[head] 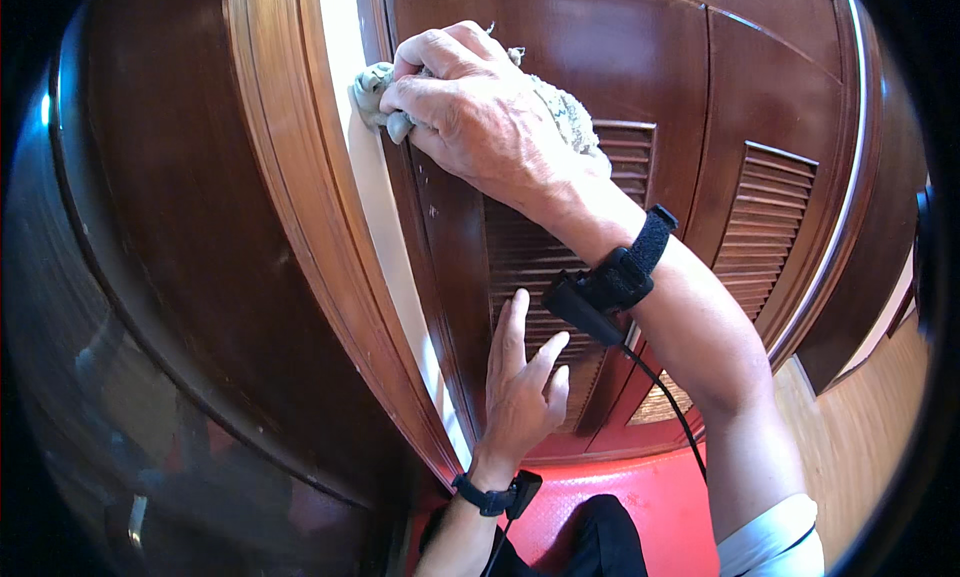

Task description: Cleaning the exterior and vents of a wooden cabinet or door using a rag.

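Observation:
My right hand [480, 111] grips a bunched, pale patterned cloth [566, 115]. One wad of the cloth sticks out past my fingers and rests against a narrow white strip [375, 183]. That strip runs between a brown wooden moulding [300, 141] and a dark wooden louvred door [622, 51]. Lower down, my left hand [521, 404] holds nothing, its fingers spread in front of the door's louvres [525, 250]. Whether its fingertips touch the wood I cannot tell.
A black strapped device [611, 288] with a cable [667, 393] is on my right wrist, and a similar one [499, 494] on my left. Glossy dark panelling [187, 202] stands at left. Red flooring [667, 494] lies below; wood-look floor [862, 442] shows at right.

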The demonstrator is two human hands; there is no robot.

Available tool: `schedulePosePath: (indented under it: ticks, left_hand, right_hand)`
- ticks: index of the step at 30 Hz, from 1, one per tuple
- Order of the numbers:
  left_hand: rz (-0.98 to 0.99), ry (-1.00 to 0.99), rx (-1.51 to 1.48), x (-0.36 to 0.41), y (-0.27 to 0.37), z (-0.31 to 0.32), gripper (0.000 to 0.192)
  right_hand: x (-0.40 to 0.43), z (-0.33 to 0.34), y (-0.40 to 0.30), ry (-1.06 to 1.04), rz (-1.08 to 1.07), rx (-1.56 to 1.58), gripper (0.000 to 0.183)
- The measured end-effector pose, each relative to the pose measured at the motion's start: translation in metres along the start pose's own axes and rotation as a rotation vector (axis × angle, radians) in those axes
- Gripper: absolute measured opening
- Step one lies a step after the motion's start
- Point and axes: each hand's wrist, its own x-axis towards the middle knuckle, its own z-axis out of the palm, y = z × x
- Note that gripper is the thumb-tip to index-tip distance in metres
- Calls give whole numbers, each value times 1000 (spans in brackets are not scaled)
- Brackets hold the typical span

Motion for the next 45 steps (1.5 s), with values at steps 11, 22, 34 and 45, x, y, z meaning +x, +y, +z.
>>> schedulePosePath:
  ticks: [11, 22, 34, 45]
  left_hand:
    - [-183, 239, -227, -35, -3, 11, 27]
    - [-780, 526, -987, -109, -56, 25, 74]
    - [-954, 590, -1226, -167, -62, 49, 72]
    - [-1193, 693, -1324, -219, -76, 87, 65]
  right_hand:
    - [-85, 22, -41, -101, -49, 93, 15]
    - [-210, 37, -109, -347, 31, 273, 32]
    - [-326, 60, -176, -443, 123, 323, 24]
    - [-410, 78, -228, -443, 332, 432, 21]
